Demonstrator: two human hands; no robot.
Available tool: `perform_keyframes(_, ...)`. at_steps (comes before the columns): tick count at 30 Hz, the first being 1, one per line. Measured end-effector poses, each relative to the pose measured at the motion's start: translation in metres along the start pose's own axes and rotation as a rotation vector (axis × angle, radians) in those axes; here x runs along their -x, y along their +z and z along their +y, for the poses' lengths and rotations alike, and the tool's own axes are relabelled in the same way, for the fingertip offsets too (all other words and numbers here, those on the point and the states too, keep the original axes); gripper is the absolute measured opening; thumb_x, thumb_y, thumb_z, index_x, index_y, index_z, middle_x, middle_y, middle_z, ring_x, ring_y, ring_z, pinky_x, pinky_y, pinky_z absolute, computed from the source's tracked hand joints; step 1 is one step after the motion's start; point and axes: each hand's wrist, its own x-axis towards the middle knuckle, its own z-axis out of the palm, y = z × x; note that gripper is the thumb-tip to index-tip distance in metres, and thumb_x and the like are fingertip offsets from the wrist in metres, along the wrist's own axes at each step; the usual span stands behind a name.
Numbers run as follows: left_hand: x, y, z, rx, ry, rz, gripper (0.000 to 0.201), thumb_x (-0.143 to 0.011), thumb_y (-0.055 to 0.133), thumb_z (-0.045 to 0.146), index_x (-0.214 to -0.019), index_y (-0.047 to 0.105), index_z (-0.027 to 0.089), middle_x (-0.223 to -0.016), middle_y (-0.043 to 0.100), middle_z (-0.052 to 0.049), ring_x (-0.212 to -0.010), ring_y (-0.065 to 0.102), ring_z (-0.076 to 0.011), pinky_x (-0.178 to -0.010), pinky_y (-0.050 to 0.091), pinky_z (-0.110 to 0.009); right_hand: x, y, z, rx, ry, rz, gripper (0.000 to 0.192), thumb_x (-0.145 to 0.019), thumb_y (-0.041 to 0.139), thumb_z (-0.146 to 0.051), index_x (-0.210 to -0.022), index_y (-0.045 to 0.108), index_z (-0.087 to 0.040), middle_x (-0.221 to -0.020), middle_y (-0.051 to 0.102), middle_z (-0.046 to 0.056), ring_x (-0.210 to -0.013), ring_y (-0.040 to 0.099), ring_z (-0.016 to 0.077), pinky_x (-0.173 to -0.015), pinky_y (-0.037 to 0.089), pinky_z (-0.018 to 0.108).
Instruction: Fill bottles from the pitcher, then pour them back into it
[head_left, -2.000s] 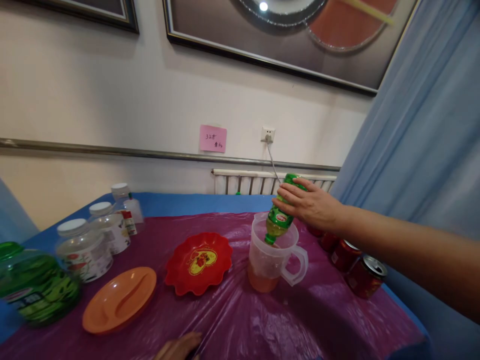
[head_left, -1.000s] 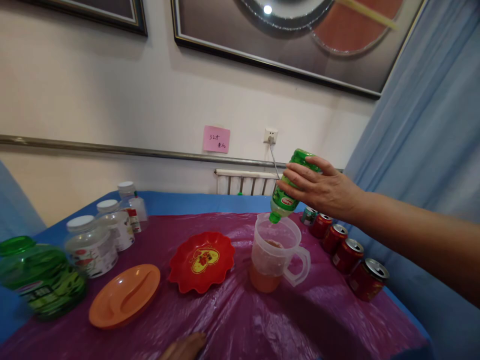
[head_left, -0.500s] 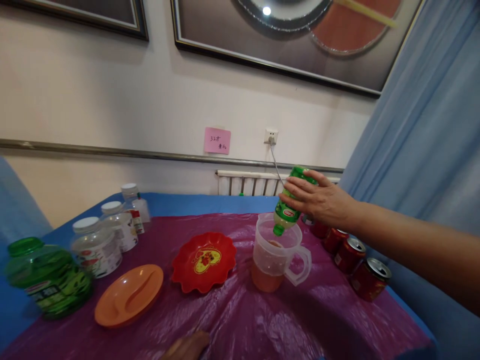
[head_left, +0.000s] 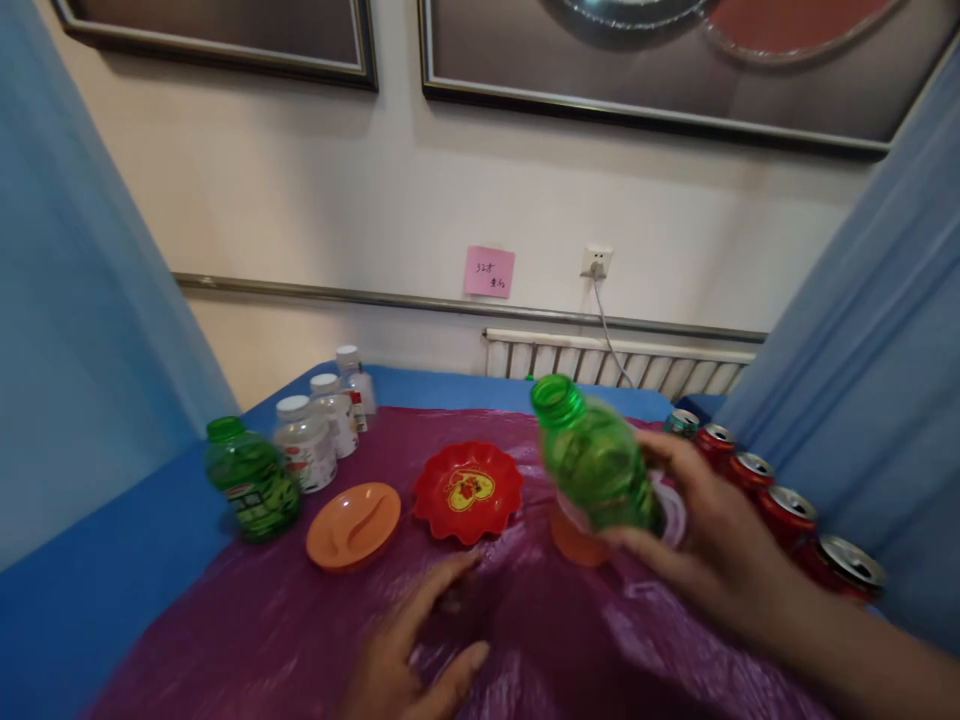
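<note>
My right hand (head_left: 720,545) grips a small green plastic bottle (head_left: 592,455), uncapped, its open neck pointing up and to the left, close to the camera. Behind the bottle stands a clear plastic jug (head_left: 581,540) with orange liquid at its bottom, mostly hidden by bottle and hand. My left hand (head_left: 412,645) lies flat on the purple plastic sheet (head_left: 300,620) near the front, fingers spread, holding nothing.
A red scalloped dish (head_left: 469,492) and an orange plate (head_left: 352,525) lie left of the jug. A large green jar (head_left: 253,490) and white-lidded jars (head_left: 306,440) stand at the left. Opened red cans (head_left: 787,512) line the right edge. Blue curtains hang on both sides.
My right hand pulled the bottle away from the jug and turned it from neck-down to neck-up, nearer to me. My left hand slid forward into view. The view shifted left and down.
</note>
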Motion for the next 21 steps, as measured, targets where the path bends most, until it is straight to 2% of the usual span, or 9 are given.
perform_keyframes(3,-0.004,-0.008,0.027,0.25,-0.159,-0.024,0.073,-0.082,0.069,0.059,-0.145,0.05,0.028,-0.136,0.066,-0.012,-0.116,0.069,-0.0301,-0.096,0.059,-0.042,0.021,0.046,-0.037,-0.328,0.095,-0.149,0.058,-0.081,0.075,-0.037,-0.133,0.05,-0.027,-0.121,0.067,0.01,-0.106,0.067,0.0282,-0.086,0.058,0.044)
perform_keyframes(6,-0.004,-0.012,0.042,0.438,-0.205,-0.012,0.085,-0.078,0.07,0.067,-0.147,0.048,0.022,-0.139,0.063,-0.015,-0.122,0.065,-0.0326,-0.103,0.054,-0.045,0.028,0.082,-0.057,-0.524,0.181,-0.243,0.059,-0.079,0.076,-0.032,-0.132,0.05,-0.026,-0.125,0.066,0.009,-0.114,0.064,0.0282,-0.096,0.054,0.048)
perform_keyframes(8,-0.003,-0.013,0.044,0.472,-0.241,0.011,0.083,-0.077,0.072,0.064,-0.144,0.049,0.02,-0.139,0.063,-0.015,-0.125,0.063,-0.0332,-0.106,0.052,-0.047,0.029,0.1,-0.066,-0.592,0.24,-0.301,0.057,-0.077,0.076,-0.028,-0.129,0.051,-0.025,-0.123,0.067,0.01,-0.114,0.064,0.0287,-0.097,0.052,0.049)
perform_keyframes(10,-0.001,-0.014,0.04,0.447,-0.297,0.057,0.073,-0.078,0.073,0.055,-0.139,0.054,0.02,-0.135,0.066,-0.015,-0.122,0.065,-0.0323,-0.105,0.053,-0.047,0.03,0.117,-0.075,-0.669,0.284,-0.348,0.054,-0.078,0.074,-0.025,-0.127,0.051,-0.023,-0.123,0.067,0.01,-0.113,0.064,0.0282,-0.098,0.052,0.05)
perform_keyframes(13,0.006,-0.022,0.029,0.363,-0.356,0.122,0.063,-0.076,0.074,0.042,-0.132,0.057,0.019,-0.129,0.069,-0.013,-0.117,0.068,-0.0303,-0.101,0.056,-0.044,0.034,0.14,-0.086,-0.812,0.27,-0.425,0.056,-0.081,0.071,-0.025,-0.133,0.048,-0.023,-0.126,0.067,0.01,-0.115,0.065,0.0263,-0.099,0.052,0.048)
perform_keyframes(16,0.013,-0.048,0.012,0.199,-0.39,0.192,0.061,-0.072,0.077,0.043,-0.125,0.061,0.018,-0.121,0.073,-0.012,-0.109,0.071,-0.0296,-0.096,0.058,-0.042,0.042,0.158,-0.089,-0.793,0.194,-0.474,0.074,-0.078,0.076,-0.028,-0.143,0.043,-0.023,-0.145,0.055,0.014,-0.134,0.053,0.0299,-0.111,0.043,0.053)
perform_keyframes(19,0.012,-0.093,-0.013,-0.043,-0.505,0.455,0.066,-0.067,0.078,0.055,-0.119,0.061,0.017,-0.111,0.075,-0.012,-0.098,0.073,-0.0306,-0.089,0.06,-0.044,0.061,0.17,-0.082,-0.708,0.174,-0.468,0.081,-0.077,0.076,-0.027,-0.149,0.041,-0.023,-0.158,0.039,0.015,-0.147,0.036,0.0315,-0.119,0.032,0.056)
perform_keyframes(21,0.009,-0.124,-0.035,-0.234,-0.597,0.619,0.07,-0.062,0.08,0.061,-0.113,0.062,0.015,-0.109,0.075,-0.014,-0.095,0.073,-0.0326,-0.083,0.06,-0.044,0.077,0.174,-0.073,-0.711,0.207,-0.465,0.07,-0.079,0.073,-0.025,-0.145,0.047,-0.025,-0.156,0.044,0.013,-0.145,0.041,0.03,-0.118,0.035,0.054)
